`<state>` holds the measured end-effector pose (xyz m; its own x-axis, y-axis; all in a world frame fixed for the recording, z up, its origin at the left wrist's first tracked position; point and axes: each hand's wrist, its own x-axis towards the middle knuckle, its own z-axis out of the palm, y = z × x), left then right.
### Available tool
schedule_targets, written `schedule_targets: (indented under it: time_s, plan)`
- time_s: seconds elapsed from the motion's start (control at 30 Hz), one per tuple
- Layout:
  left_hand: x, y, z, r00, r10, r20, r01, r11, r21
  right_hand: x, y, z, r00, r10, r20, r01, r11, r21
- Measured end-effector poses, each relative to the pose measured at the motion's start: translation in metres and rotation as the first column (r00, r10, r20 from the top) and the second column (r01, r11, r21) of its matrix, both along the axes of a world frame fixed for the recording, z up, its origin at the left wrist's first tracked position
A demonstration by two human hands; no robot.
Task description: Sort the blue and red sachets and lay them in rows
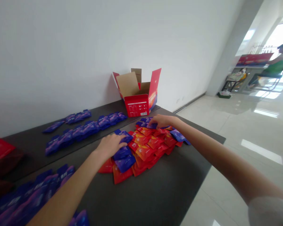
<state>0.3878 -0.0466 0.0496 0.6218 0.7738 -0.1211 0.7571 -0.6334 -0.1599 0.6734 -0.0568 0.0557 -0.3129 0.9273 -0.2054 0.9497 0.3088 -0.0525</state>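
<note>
Touching white-lettered blue packets (125, 163) with both hands (109, 144).

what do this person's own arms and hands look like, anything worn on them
The left hand and right hand are ungloved, with no ring or watch that can be made out. The left forearm and right forearm are bare, without visible markings. A plain, pale grey sleeve, blurred, shows only on the right.
</note>
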Motion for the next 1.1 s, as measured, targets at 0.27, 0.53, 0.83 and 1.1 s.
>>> schedule_targets:
  time_s: [0.27,0.53,0.83,1.1]
  plan:
    - [0.012,-0.005,0.001,0.999,-0.035,-0.028,0.036,0.999,0.033,-0.016,-0.018,0.0,0.993,0.1,-0.07,-0.089,0.986,0.143]
    - [0.012,-0.016,0.006,0.996,-0.085,-0.041,0.091,0.984,0.154,-0.045,-0.033,-0.002,0.982,0.141,0.129,-0.177,0.923,0.341]
    - [-0.066,-0.035,0.052,0.997,0.071,0.012,-0.069,0.897,0.436,-0.061,-0.034,0.04,1.0,0.028,-0.003,-0.021,0.829,0.56]
    - [-0.132,-0.026,0.031,0.964,0.255,0.074,-0.263,0.879,0.396,-0.105,-0.001,0.029,0.985,0.128,0.114,-0.171,0.791,0.587]
